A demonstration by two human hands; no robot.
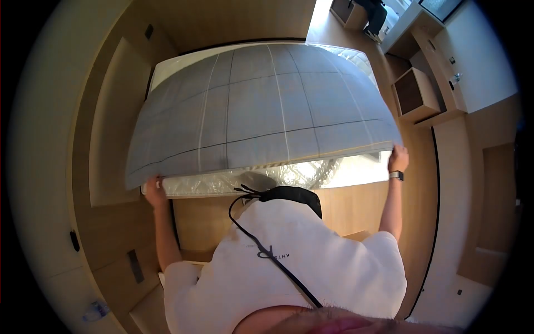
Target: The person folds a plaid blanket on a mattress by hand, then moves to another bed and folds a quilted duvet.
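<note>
A grey checked duvet cover with dark and pale lines is spread over the bed, its near edge lifted and stretched between my hands. My left hand is closed on its near left corner. At the near right corner my right hand, with a watch on the wrist, grips the same cloth. Under the raised edge shows the mattress in shiny clear plastic, with a plain white patch at its right. The far corners of the mattress also stick out past the cloth.
A padded headboard panel stands along the left. To the right are a wooden desk and a box-like cabinet. A person in dark trousers is at the far right. A plastic bottle lies at the lower left.
</note>
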